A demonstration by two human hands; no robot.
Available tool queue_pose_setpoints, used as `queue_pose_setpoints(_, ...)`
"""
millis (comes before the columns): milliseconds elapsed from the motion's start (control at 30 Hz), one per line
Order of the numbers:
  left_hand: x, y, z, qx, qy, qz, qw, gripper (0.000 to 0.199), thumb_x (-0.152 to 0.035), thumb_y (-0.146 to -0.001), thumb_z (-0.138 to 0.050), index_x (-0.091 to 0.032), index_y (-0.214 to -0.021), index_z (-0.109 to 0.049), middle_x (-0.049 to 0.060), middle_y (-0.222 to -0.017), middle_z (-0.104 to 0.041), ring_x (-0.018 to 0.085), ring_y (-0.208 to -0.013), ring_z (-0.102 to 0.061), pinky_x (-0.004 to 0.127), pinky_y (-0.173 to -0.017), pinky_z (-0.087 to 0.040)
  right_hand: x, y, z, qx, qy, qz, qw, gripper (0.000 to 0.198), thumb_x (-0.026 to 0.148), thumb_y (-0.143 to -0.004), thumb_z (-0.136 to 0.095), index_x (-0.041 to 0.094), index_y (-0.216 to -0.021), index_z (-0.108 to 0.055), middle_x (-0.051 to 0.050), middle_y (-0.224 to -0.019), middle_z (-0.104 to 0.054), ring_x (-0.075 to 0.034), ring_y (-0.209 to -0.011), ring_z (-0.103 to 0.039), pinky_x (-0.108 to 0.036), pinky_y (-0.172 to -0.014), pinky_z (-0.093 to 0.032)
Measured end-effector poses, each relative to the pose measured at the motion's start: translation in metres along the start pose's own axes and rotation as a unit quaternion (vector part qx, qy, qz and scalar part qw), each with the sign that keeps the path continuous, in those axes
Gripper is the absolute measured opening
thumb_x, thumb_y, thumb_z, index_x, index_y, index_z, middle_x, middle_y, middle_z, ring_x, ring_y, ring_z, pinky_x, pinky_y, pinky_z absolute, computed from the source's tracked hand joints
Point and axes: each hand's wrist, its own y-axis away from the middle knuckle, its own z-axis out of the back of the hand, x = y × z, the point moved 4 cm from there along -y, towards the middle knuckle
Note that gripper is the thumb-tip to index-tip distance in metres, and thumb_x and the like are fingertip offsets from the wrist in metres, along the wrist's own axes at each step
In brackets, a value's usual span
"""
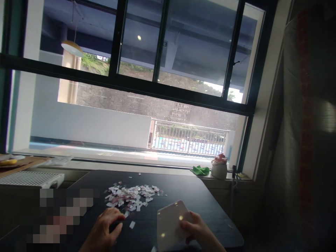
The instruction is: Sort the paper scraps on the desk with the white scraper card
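My right hand (195, 227) grips a pale, flat rectangular panel (172, 224) with rounded corners and small bright reflections, its thumb lying on the near face. The panel is tilted up above the dark table (189, 189). My left hand (105, 227) is by the near edge of a pile of small cut paper pieces (131, 196), mostly white with some pinkish ones. Its fingers are bent, with a gap between thumb and forefinger, and I see nothing held there. One loose paper piece (132, 224) lies just right of this hand.
Beyond the table runs a window sill with a green cloth (201, 170) and a pale pot with a reddish top (219, 168). A white slatted unit (31, 179) stands at the left. Dark window frames rise behind, and a blurred patch covers the lower left.
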Motion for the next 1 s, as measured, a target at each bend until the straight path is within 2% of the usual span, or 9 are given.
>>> queue_pose_setpoints(133, -0.001, -0.001, 0.000, 0.003, 0.004, -0.005, 1.000, 0.019, -0.033, -0.072, -0.058, -0.025, -0.076, -0.074, 0.007, -0.088, -0.072, 0.025, -0.092, -0.064, 0.034, -0.087, -0.052, 0.009, 0.001, -0.005, -0.016, 0.002, 0.007, 1.000, 0.061, 0.058, -0.047, -0.081, 0.014, -0.089, -0.069, -0.006, -0.070, -0.071, -0.018, -0.056, -0.064, -0.022, -0.039, -0.041)
queue_pose_setpoints(233, -0.014, -0.002, 0.009, -0.009, -0.005, -0.010, 1.000, 0.020, -0.032, -0.072, -0.056, -0.024, -0.076, -0.074, 0.006, -0.087, -0.072, 0.025, -0.089, -0.065, 0.034, -0.084, -0.053, 0.016, 0.004, -0.013, -0.016, 0.002, 0.008, 1.000, 0.055, 0.053, -0.053, -0.080, 0.015, -0.091, -0.069, -0.006, -0.076, -0.072, -0.019, -0.063, -0.065, -0.022, -0.043, -0.044)
queue_pose_setpoints(300, -0.026, -0.002, 0.016, -0.006, -0.018, -0.025, 1.000, 0.020, -0.030, -0.071, -0.055, -0.024, -0.074, -0.074, 0.006, -0.083, -0.072, 0.024, -0.084, -0.066, 0.034, -0.078, -0.055, 0.019, 0.009, -0.015, -0.016, 0.003, 0.003, 1.000, 0.051, 0.051, -0.053, -0.082, 0.015, -0.087, -0.070, -0.005, -0.074, -0.072, -0.018, -0.061, -0.064, -0.022, -0.043, -0.044)
queue_pose_setpoints(400, -0.036, -0.004, 0.022, 0.006, -0.034, -0.022, 0.999, 0.021, -0.027, -0.071, -0.054, -0.023, -0.076, -0.074, 0.006, -0.085, -0.072, 0.025, -0.090, -0.065, 0.038, -0.085, -0.052, 0.023, 0.017, -0.009, -0.024, 0.003, -0.002, 1.000, 0.044, 0.046, -0.055, -0.082, 0.015, -0.084, -0.069, -0.003, -0.070, -0.071, -0.016, -0.058, -0.062, -0.022, -0.042, -0.043)
queue_pose_setpoints(533, -0.035, -0.005, 0.022, 0.035, -0.043, -0.010, 0.998, 0.019, -0.024, -0.074, -0.056, -0.021, -0.081, -0.073, 0.006, -0.089, -0.071, 0.023, -0.095, -0.063, 0.038, -0.090, -0.049, 0.024, 0.020, -0.002, -0.028, 0.000, -0.014, 1.000, 0.043, 0.045, -0.060, -0.080, 0.016, -0.089, -0.069, -0.003, -0.076, -0.072, -0.016, -0.064, -0.065, -0.023, -0.047, -0.047)
queue_pose_setpoints(733, -0.037, -0.004, 0.022, 0.041, -0.043, -0.018, 0.998, 0.017, -0.022, -0.074, -0.057, -0.021, -0.082, -0.073, 0.005, -0.088, -0.071, 0.023, -0.095, -0.062, 0.038, -0.091, -0.048, 0.025, 0.020, -0.015, -0.004, 0.009, -0.032, 0.999, 0.043, 0.043, -0.063, -0.081, 0.015, -0.093, -0.070, -0.006, -0.084, -0.074, -0.019, -0.074, -0.068, -0.025, -0.052, -0.052)
queue_pose_setpoints(867, -0.037, -0.005, 0.022, 0.040, -0.044, -0.025, 0.998, 0.018, -0.022, -0.075, -0.057, -0.019, -0.082, -0.072, 0.006, -0.088, -0.071, 0.024, -0.095, -0.062, 0.039, -0.091, -0.047, 0.030, 0.026, -0.015, 0.005, 0.013, -0.036, 0.999, 0.042, 0.041, -0.060, -0.082, 0.013, -0.089, -0.071, -0.006, -0.077, -0.074, -0.019, -0.067, -0.068, -0.026, -0.050, -0.051)
queue_pose_setpoints(1000, -0.036, -0.005, 0.020, 0.042, -0.049, -0.028, 0.998, 0.018, -0.021, -0.075, -0.056, -0.019, -0.082, -0.072, 0.006, -0.087, -0.071, 0.024, -0.094, -0.062, 0.040, -0.090, -0.047, 0.035, 0.023, -0.016, -0.013, 0.004, -0.020, 1.000, 0.040, 0.040, -0.058, -0.082, 0.014, -0.086, -0.072, -0.006, -0.075, -0.074, -0.018, -0.064, -0.067, -0.025, -0.047, -0.050)
